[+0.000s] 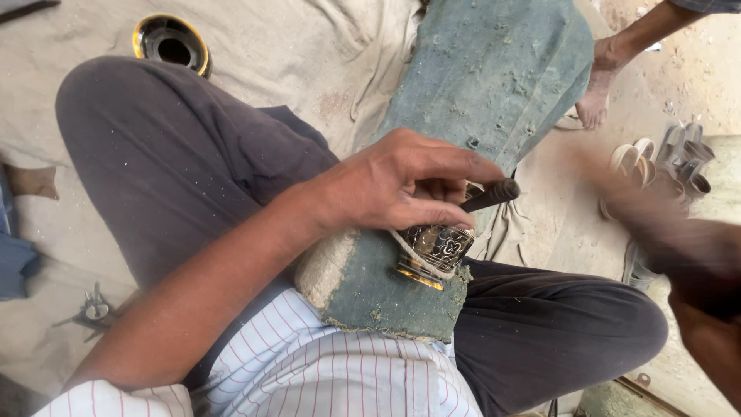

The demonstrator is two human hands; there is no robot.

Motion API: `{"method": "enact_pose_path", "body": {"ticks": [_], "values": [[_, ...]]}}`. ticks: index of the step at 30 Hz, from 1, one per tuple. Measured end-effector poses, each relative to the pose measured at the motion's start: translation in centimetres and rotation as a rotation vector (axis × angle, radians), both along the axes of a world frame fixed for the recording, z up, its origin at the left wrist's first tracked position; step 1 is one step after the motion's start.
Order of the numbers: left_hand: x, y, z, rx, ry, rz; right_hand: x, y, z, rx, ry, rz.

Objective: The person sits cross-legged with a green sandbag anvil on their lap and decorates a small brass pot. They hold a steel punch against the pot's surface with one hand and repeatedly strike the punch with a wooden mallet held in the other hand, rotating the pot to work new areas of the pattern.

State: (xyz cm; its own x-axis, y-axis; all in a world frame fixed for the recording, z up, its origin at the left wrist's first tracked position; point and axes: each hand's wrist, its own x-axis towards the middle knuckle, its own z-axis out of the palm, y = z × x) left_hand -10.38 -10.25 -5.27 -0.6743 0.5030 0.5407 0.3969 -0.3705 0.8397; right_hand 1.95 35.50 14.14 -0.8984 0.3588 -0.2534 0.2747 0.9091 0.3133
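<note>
Here, the long grey-green padded block point(478, 85) with a worn, dusty felt cover runs from just under the left hand up and away past its knuckles, lying across the person's lap on dark grey trousers point(177, 154). Beneath all of it spreads a dusty beige cloth sheet point(324, 46). The left hand point(401, 185) is curled nearly closed — its fingers and thumb pinch a thin dark metal punch point(494, 193), whose butt end sticks out to the right of the fingertips. Directly below the fingers, touching them, sits the small engraved brass cup point(438, 251) with dark patterned sides and a yellow rim, pressed on its side against the near end of the block. The right hand point(664, 232) is a blur well to the right of the left one; how far it is closed, and whether it holds anything, I cannot tell. Far up and left of the left hand lies a round black-and-yellow ring-shaped vessel point(171, 42).
</note>
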Motion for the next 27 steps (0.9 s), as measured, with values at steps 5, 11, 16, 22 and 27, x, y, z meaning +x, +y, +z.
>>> {"method": "enact_pose_path", "body": {"ticks": [5, 11, 16, 22, 27], "values": [[-0.2, -0.3, -0.2, 0.043, 0.01, 0.004, -1.0, -5.1, 1.7, -0.108, 0.019, 0.015], [0.0, -0.5, -0.5, 0.037, -0.053, -0.057, -0.8, -8.0, 2.0, -0.054, 0.006, 0.16], [-0.2, -0.5, -0.8, 0.083, -0.051, -0.058, -0.6, -4.2, 2.4, -0.121, -0.008, -0.061], [-0.1, -0.6, -1.1, 0.092, -0.019, -0.03, -1.3, 1.1, 0.7, 0.039, -0.126, -0.027], [-0.1, -0.8, -0.8, 0.067, -0.067, -0.047, -0.4, 1.3, 0.4, 0.106, -0.055, 0.04]]}}
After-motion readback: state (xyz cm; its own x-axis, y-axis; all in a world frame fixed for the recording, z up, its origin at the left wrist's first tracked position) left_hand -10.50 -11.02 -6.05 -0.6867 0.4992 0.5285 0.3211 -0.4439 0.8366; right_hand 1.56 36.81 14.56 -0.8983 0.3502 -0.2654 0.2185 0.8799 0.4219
